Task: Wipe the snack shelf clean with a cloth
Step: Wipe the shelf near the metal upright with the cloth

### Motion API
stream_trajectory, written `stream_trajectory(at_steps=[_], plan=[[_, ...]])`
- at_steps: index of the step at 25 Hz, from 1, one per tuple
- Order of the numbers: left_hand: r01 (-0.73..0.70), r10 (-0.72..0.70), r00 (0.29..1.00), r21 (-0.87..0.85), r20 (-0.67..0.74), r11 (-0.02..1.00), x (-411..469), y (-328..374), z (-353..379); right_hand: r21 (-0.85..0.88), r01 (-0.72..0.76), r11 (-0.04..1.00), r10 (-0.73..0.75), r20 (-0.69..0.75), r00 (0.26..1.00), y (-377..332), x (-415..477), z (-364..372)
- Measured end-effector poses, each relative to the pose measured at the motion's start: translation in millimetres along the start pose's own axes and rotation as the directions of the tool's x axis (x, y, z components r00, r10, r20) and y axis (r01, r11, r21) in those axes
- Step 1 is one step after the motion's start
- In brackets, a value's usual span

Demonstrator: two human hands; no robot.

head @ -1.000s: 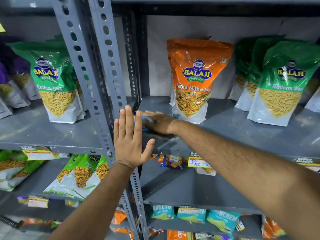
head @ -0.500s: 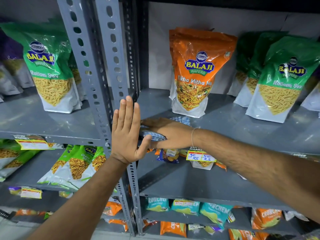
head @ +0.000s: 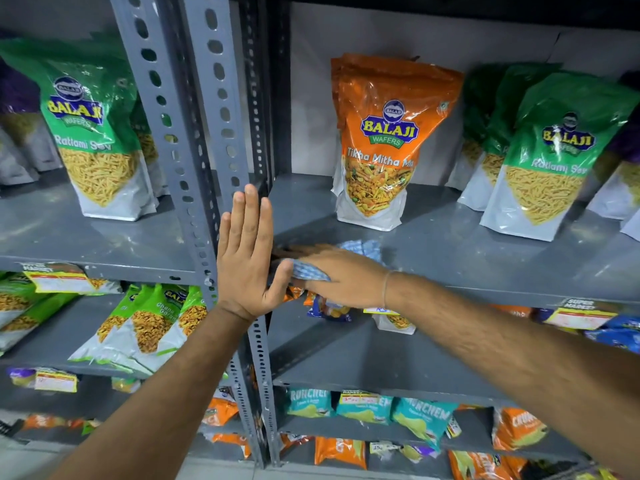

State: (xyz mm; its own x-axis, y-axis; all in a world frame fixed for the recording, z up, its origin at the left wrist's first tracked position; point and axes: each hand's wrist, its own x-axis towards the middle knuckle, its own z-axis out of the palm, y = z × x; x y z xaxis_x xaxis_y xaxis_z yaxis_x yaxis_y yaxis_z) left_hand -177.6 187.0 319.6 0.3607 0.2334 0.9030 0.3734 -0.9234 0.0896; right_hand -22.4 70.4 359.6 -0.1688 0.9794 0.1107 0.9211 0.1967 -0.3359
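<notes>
My left hand (head: 247, 258) is flat against the grey post (head: 221, 188), fingers (head: 251, 216) straight and together, thumb spread to the side, holding nothing. My right hand (head: 341, 277) lies palm down on the front left corner of the shelf (head: 450, 258), pressing the blue-and-white cloth (head: 360, 247) onto it; the fingers are blurred, so I cannot tell how far they curl. An orange bag (head: 384, 140) stands just behind the cloth.

Bare forearms; thin bracelet (head: 385, 289) on right wrist.
</notes>
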Motion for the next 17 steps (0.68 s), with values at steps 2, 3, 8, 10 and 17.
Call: stream_trajectory(at_steps=[2, 3, 8, 10, 17], plan=[[0.014, -0.014, 1.0, -0.041, -0.014, 0.999, -0.5, 2.4, 0.3, 0.126, -0.04, 0.991, 0.051, -0.081, 0.995, 2.4, -23.6, -5.5], [0.023, -0.024, 1.0, -0.048, -0.019, 0.999, -0.2, 4.0, 1.2, 0.178, -0.065, 0.982, 0.094, -0.158, 0.983, 8.9, -28.1, -13.0], [0.053, -0.052, 0.998, 0.051, -0.033, 0.997, -1.0, 10.3, 9.7, 0.129, -0.27, 0.954, 0.291, -0.194, 0.937, 50.0, 6.7, -26.2], [0.048, -0.044, 0.998, 0.099, -0.038, 0.994, -1.3, 6.3, 14.1, 0.038, -0.253, 0.967, 0.255, -0.088, 0.963, 40.5, 17.9, -10.1], [0.044, -0.035, 0.996, 0.117, -0.077, 0.992, -2.2, 5.4, 20.1, 0.062, -0.066, 0.996, 0.071, -0.091, 0.993, -6.2, -87.3, -4.3]])
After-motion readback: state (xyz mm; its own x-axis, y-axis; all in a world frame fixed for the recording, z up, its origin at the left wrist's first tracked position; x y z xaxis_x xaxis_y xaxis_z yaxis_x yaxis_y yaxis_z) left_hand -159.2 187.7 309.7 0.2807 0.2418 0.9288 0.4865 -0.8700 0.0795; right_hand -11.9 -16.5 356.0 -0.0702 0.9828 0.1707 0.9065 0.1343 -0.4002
